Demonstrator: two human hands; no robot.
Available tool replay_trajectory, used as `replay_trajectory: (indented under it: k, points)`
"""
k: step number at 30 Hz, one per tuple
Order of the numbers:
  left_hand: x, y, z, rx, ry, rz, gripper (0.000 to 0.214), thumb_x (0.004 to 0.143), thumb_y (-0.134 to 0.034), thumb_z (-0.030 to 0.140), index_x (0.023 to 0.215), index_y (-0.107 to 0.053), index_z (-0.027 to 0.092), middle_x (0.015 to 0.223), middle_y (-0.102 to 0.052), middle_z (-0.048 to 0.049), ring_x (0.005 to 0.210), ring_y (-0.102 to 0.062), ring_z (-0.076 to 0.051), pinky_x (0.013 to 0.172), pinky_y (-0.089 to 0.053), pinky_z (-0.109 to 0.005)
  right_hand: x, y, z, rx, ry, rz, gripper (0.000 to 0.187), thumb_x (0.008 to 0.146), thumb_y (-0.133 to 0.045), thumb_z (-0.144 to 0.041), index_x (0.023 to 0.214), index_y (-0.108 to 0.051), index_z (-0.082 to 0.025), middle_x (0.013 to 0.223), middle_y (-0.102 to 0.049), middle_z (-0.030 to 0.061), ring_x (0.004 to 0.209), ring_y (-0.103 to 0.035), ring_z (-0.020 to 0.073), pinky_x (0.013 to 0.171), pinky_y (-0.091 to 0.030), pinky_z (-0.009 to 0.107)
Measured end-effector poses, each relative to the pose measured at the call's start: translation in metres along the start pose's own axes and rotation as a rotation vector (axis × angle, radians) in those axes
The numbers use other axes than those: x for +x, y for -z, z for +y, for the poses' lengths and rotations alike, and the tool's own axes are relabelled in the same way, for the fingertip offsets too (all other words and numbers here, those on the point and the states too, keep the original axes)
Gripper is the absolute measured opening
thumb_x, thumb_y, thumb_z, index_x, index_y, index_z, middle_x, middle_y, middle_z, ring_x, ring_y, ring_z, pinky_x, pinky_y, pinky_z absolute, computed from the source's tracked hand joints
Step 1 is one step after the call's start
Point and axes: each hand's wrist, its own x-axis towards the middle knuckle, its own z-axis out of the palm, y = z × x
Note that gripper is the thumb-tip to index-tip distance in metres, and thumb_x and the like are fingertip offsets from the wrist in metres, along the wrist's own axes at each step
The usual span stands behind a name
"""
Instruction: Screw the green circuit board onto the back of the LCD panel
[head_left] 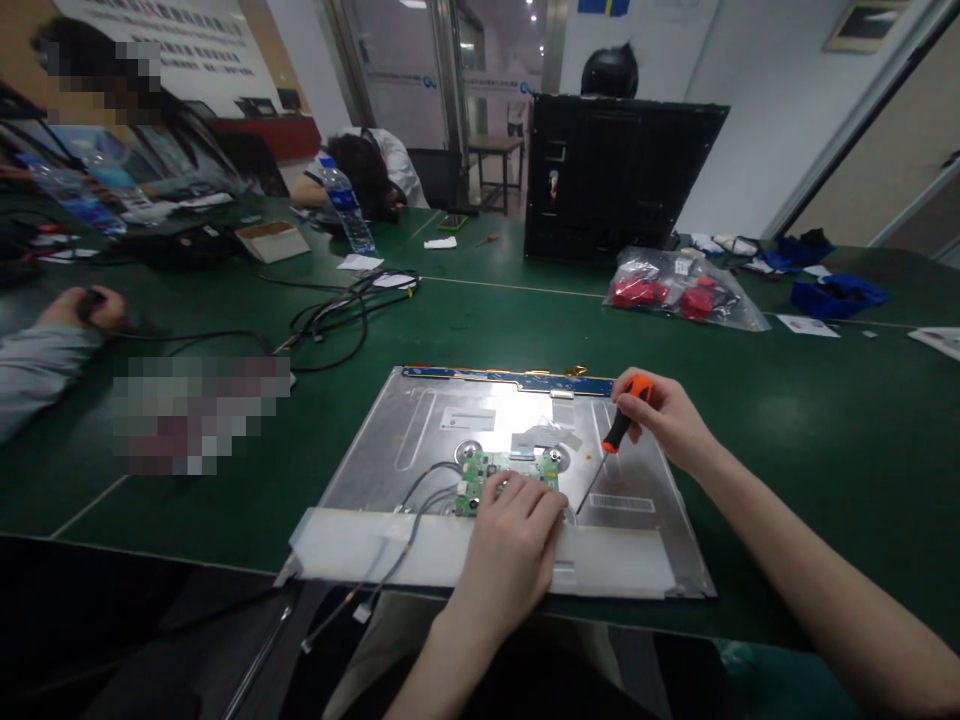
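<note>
The right hand [664, 408] grips an orange-and-black screwdriver [618, 430], tip down towards the metal panel [360, 465] on the table [787, 420] — the left hand [517, 520] covers part of the panel's green circuit board [471, 472], whether gripping cannot be told

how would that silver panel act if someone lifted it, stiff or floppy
The panel would probably stay stiff, given its broad, flat metal back. The loose cables trailing past its near edge would likely dangle or snag. The exposed circuit board looks fragile, so knocks might damage it.
</note>
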Motion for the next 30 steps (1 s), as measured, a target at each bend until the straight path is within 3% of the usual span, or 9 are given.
replay_trajectory:
  k: [5,10,17,30]
  points:
    - [-0.001,-0.006,0.003,0.038,-0.001,0.012,0.025,0.089,-0.05,0.001,0.096,-0.062,0.022,0.092,-0.071,-0.0042,0.09,-0.063,-0.024,0.096,-0.043,-0.044,-0.014,-0.012,0.016,0.087,-0.018,0.222,0.056,0.071,-0.078,-0.073,0.072,-0.06,-0.02,0.054,-0.049,-0.0071,0.035,-0.046,0.0059,0.034,-0.035,0.018]
    - [-0.002,-0.008,-0.001,-0.014,0.02,0.004,0.022,0.09,-0.051,0.003,0.095,-0.061,0.022,0.092,-0.071,-0.0038,0.091,-0.063,-0.024,0.096,-0.044,-0.044,-0.018,-0.016,0.024,0.113,-0.04,0.332,0.058,0.073,-0.073,-0.076,0.071,-0.054,-0.022,0.053,-0.045,-0.0083,0.033,-0.043,0.0053,0.03,-0.032,0.016]
    - [-0.003,-0.01,-0.003,0.004,0.028,-0.076,0.023,0.09,-0.052,0.003,0.093,-0.062,0.024,0.093,-0.07,-0.0038,0.093,-0.063,-0.025,0.101,-0.045,-0.047,-0.025,-0.02,0.03,0.125,-0.052,0.293,0.049,0.076,-0.076,-0.067,0.073,-0.057,-0.022,0.052,-0.048,-0.0076,0.034,-0.044,0.006,0.032,-0.033,0.017]
    - [-0.004,-0.007,-0.001,-0.122,0.058,-0.055,0.022,0.09,-0.05,0.006,0.099,-0.06,0.023,0.095,-0.07,-0.0044,0.093,-0.063,-0.025,0.1,-0.042,-0.048,-0.025,-0.016,0.026,0.081,-0.016,0.274,0.049,0.076,-0.075,-0.068,0.073,-0.058,-0.022,0.056,-0.049,-0.0073,0.036,-0.044,0.0056,0.032,-0.035,0.018]
